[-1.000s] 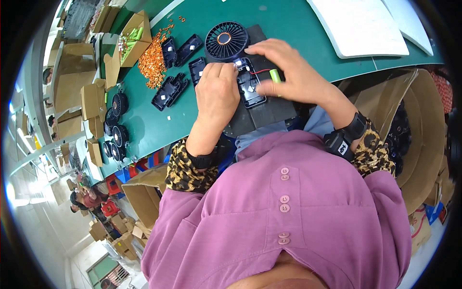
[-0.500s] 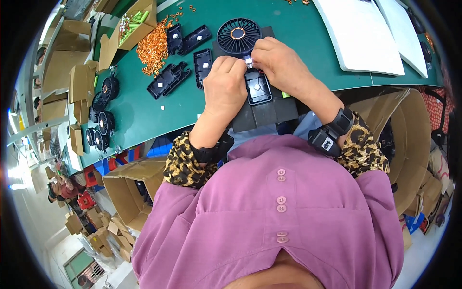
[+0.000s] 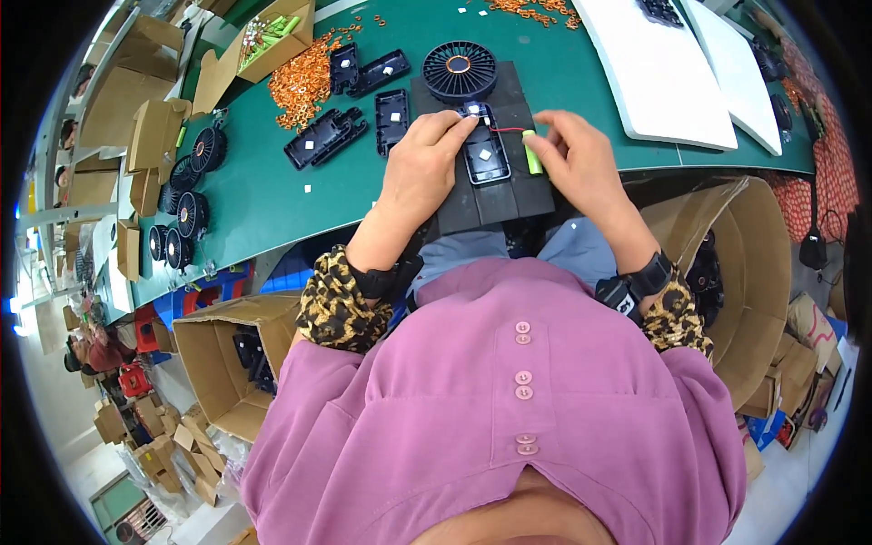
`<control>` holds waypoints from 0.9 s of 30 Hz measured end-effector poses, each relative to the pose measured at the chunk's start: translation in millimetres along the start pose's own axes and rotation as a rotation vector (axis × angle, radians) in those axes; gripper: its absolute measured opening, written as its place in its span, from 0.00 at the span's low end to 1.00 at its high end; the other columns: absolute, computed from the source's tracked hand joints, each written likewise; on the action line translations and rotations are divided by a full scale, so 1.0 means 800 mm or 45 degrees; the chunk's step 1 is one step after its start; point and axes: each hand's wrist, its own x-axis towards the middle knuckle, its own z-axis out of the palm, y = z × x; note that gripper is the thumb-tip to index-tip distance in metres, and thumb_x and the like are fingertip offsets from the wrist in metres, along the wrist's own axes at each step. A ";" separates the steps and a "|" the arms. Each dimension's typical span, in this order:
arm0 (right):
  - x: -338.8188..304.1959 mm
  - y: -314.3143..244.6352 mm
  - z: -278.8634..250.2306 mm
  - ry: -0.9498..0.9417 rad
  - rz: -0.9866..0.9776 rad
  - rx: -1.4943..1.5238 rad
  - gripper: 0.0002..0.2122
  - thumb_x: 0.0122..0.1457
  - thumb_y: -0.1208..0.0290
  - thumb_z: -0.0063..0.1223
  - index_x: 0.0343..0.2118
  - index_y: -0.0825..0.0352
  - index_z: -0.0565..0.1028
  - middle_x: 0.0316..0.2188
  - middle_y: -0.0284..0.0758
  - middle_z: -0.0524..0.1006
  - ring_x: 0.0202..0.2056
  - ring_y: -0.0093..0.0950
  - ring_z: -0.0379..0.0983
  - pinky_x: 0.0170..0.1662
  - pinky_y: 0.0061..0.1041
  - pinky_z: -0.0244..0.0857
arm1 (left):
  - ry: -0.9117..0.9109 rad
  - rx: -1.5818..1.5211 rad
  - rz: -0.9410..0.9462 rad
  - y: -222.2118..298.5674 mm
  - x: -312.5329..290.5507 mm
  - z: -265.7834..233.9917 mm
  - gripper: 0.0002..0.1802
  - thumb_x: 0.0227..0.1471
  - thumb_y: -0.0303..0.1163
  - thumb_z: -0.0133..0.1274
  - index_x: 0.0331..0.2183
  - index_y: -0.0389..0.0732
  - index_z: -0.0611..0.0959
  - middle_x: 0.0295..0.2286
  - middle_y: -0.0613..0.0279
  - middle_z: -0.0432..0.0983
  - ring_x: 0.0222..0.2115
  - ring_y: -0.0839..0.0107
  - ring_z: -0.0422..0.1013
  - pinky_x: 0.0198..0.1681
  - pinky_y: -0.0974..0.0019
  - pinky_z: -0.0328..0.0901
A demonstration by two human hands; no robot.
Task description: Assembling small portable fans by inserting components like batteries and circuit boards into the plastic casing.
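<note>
Closest to me, the black mat (image 3: 472, 213) lies at the near edge of the bench (image 3: 341, 204). My left hand (image 3: 420, 163) is by the mat's left edge, thumb and pointing finger close together at the top left of the open black fan handle (image 3: 491, 169). I can't tell if they pinch anything. My right hand (image 3: 581, 163) is partly open, its thumb by the green battery (image 3: 533, 159); I can't tell if it touches. The handle is on the mat, hollow side up. The battery is just right of it, and a red wire (image 3: 510, 129) runs between them. I think I should hold the handle still and go gently with the battery, so the wire isn't tugged or squashed. Past the handle, near the mat's far edge, is the round fan head (image 3: 459, 73); best not bump it.
</note>
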 end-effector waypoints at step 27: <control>-0.015 -0.045 -0.027 0.020 -1.144 -0.740 0.08 0.40 0.78 0.54 0.27 0.71 0.73 0.27 0.35 0.68 0.34 0.31 0.70 0.33 0.25 0.68 | -0.724 -0.010 0.140 0.009 0.061 -0.027 0.25 0.44 0.19 0.49 0.45 0.50 0.80 0.42 0.49 0.66 0.43 0.51 0.66 0.46 0.57 0.64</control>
